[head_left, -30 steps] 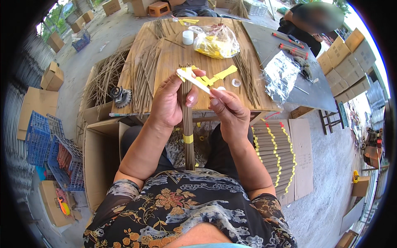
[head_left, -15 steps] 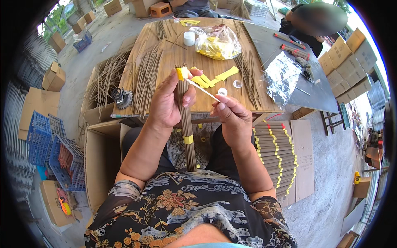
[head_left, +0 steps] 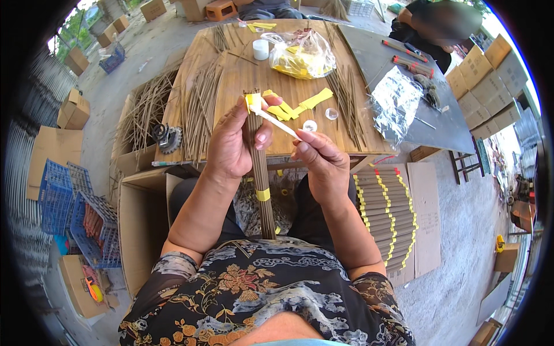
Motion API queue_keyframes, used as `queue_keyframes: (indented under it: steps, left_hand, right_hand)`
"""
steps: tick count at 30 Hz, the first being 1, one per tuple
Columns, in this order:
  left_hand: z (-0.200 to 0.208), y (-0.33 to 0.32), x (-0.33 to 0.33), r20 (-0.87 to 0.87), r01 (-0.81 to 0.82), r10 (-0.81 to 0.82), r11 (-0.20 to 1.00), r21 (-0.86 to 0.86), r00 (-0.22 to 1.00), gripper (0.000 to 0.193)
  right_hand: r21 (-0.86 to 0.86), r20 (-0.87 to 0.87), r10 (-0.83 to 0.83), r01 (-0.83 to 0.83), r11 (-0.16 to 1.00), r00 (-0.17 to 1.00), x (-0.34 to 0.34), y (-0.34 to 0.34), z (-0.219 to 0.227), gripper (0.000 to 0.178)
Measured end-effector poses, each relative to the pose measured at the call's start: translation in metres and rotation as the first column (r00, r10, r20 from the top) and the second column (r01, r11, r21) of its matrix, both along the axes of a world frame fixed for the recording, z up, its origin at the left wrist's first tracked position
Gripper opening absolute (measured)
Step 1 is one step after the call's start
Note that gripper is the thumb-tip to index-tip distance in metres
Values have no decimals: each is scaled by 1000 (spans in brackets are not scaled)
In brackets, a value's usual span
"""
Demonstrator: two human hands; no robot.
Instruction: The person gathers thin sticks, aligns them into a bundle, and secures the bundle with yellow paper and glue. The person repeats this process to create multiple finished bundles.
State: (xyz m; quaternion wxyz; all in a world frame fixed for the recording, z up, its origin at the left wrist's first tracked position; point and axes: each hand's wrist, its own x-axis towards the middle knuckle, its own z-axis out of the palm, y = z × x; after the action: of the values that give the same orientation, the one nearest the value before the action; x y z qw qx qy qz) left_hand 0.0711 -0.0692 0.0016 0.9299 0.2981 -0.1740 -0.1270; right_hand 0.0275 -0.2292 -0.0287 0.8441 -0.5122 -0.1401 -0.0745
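My left hand [head_left: 227,149] is closed around the upper part of an upright bundle of thin brown incense sticks [head_left: 265,218]. A yellow paper strip [head_left: 253,102] wraps the bundle near its top, by the left thumb and fingers. A second yellow band [head_left: 262,195] circles it lower down. Pinched between the thumb and fingers of my right hand [head_left: 326,170] is a slim white stick [head_left: 279,123]. It slants up to the left, and its tip touches the upper yellow strip or lies just in front of it.
On the wooden table [head_left: 239,81] lie loose sticks [head_left: 202,109], yellow strips [head_left: 314,100], a plastic bag [head_left: 303,55] and a white jar [head_left: 261,49]. Banded bundles [head_left: 386,216] are stacked at my right. An open cardboard box [head_left: 141,225] stands at my left. Another person [head_left: 433,34] sits far right.
My right hand has moved slightly left, bringing the white stick's tip further onto the upper yellow strip. My left hand keeps its hold on the bundle.
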Motion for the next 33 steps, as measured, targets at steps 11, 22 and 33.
queue_keyframes:
  steps: [11,22,33]
  left_hand:
    - [-10,-3,16,-46,-43,45,998,37,998,33]
    - [-24,-6,29,93,-296,281,915,275,955,28]
    - [-25,-8,24,77,-270,259,922,276,963,17]
  right_hand:
    - [-53,-83,-4,0,999,997,5,-10,-7,21]
    - [-691,205,-536,509,513,819,84,-51,-100,16]
    - [-796,518,-375,594,117,768,100,-49,-122,10]
